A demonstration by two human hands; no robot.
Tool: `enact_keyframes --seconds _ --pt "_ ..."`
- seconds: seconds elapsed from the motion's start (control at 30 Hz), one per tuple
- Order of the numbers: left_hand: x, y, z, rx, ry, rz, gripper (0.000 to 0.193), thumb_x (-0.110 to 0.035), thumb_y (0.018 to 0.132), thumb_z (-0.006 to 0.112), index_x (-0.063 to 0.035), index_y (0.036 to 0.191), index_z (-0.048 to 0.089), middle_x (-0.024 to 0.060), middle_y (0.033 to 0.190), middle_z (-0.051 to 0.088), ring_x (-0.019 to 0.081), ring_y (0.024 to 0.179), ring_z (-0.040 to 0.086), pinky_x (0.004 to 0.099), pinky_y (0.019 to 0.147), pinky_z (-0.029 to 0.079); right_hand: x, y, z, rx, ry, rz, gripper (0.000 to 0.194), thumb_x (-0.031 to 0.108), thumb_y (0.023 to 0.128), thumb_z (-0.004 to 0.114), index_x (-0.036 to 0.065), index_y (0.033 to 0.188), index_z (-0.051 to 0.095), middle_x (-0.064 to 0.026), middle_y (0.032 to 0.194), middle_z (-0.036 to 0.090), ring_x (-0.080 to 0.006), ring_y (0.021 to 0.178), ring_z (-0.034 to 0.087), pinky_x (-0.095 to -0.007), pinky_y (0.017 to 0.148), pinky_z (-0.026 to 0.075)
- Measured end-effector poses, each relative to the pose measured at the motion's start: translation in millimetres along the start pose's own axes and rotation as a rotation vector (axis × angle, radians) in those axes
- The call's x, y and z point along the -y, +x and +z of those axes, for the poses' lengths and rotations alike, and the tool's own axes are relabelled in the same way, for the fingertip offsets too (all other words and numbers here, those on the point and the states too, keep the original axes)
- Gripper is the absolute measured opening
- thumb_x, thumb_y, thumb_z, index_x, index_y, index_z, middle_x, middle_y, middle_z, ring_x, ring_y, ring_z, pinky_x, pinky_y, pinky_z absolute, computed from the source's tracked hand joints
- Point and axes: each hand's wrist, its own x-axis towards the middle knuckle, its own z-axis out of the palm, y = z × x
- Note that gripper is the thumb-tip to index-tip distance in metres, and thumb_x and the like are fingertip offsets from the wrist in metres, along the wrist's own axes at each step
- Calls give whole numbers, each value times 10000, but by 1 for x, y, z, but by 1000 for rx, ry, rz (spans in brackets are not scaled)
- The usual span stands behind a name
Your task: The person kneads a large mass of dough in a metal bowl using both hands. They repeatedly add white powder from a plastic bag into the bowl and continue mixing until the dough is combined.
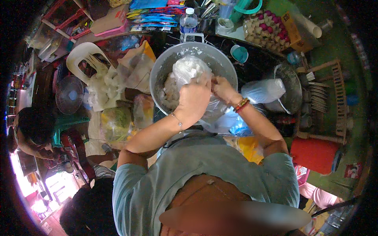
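Observation:
A filled clear plastic bag (191,69) with white contents sits over a large aluminium pot (155,75). My left hand (195,98) is closed on the gathered neck of the bag. Close beside it, my right hand (223,90) pinches the same neck, its fingertips partly hidden and blurred. Inside the pot, a pale, lumpy mass (171,91) lies at the left, and white crumbs stick to the far inner wall. Loose clear plastic (214,110) hangs at the near rim, below my hands.
A roll of plastic bags (262,91) lies at the right, against another metal pot (291,88). Behind stand a water bottle (189,22), a small cup (239,53) and egg trays (262,32). Filled bags (107,85) rest on a plastic chair (78,57). Other people (35,129) are at the left.

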Motion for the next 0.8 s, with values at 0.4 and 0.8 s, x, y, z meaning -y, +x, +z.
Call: enact_keyframes --seconds 0.4,0.8 --pt "20 2 19 -154 -96 17 604 -17 732 553 -71 1329 471 64 1525 222 303 879 578 343 604 563 17 -3 0 -312 -194 -260 304 301 877 542 67 1013 681 -183 880 672 -359 793 642 -443 715 491" --pt "16 1 13 -333 -410 -115 624 41 726 529 -60 1333 427 170 1429 319 384 1011 564 427 815 510 37 1 -22 -173 -286 -243 367 338 875 570 48 1081 659 -196 978 666 -319 890 654 -385 791 490"
